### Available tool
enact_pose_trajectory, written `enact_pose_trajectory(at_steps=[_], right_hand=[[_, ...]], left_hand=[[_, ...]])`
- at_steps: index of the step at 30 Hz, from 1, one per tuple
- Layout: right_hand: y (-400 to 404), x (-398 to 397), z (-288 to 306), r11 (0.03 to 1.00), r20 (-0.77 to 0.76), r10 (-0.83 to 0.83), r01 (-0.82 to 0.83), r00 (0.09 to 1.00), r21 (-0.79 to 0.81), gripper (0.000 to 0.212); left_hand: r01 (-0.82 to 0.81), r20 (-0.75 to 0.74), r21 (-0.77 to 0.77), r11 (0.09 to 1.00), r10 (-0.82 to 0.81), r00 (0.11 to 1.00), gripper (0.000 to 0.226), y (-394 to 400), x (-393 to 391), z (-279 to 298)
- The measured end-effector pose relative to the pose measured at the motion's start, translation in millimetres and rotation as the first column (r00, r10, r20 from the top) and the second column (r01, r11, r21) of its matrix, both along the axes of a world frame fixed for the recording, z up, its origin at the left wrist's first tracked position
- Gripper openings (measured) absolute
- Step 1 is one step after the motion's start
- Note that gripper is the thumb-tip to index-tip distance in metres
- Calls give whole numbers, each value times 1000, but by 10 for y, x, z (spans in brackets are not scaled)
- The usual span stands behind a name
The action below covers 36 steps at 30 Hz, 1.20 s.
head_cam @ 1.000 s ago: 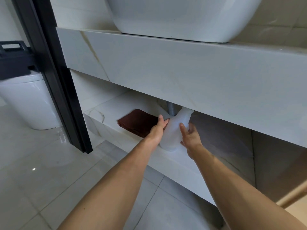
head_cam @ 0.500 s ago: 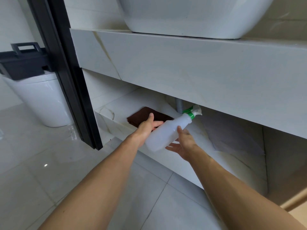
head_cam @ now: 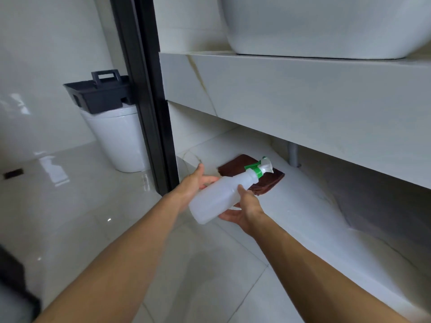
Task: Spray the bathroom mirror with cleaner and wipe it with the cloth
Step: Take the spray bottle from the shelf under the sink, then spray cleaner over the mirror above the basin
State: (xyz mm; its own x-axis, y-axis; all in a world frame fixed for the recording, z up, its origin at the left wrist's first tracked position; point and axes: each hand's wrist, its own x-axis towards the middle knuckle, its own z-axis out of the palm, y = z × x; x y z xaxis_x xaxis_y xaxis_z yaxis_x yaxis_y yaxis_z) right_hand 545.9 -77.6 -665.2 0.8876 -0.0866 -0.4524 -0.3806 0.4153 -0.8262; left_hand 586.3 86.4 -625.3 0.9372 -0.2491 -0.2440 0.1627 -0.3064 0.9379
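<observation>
While the right hand (head_cam: 245,209) cups the white spray bottle (head_cam: 219,197) from below, thumb curled over its side, the left hand (head_cam: 194,183) lies against the bottle's far side with fingers nearly straight (whether they truly grip it I cannot tell). The bottle is tilted, its green-collared nozzle (head_cam: 261,167) pointing up and away, held in front of the lower shelf (head_cam: 303,206). Behind it, a folded brown cloth (head_cam: 268,183) lies flat on that shelf, under the counter (head_cam: 279,94) carrying the basin (head_cam: 326,26).
</observation>
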Motion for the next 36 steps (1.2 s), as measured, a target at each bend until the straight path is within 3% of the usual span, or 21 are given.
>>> enact_pose_trajectory(at_steps=[9, 16, 24, 29, 33, 36], right_hand=[[726, 175, 235, 950, 56, 282, -270, 958, -158, 30], [1126, 320, 638, 880, 145, 447, -405, 883, -248, 27], [1216, 629, 1283, 843, 302, 497, -369, 814, -392, 35], [1306, 802, 1869, 854, 415, 445, -236, 793, -464, 36], [1398, 873, 2571, 837, 462, 464, -203, 756, -508, 43], [1398, 856, 3238, 824, 475, 498, -226, 726, -519, 39]], left_hand=[[-205, -49, 19, 979, 205, 977, 85, 936, -276, 271], [-376, 45, -29, 926, 377, 925, 86, 1267, -533, 595], [-462, 273, -199, 864, 502, 821, 78, 1143, -476, 961], [-477, 359, -273, 835, 549, 754, 69, 1085, -333, 1322], [-547, 420, -323, 772, 635, 648, 59, 1034, -283, 1836], [-567, 425, -317, 760, 648, 632, 39, 1010, -262, 2464]])
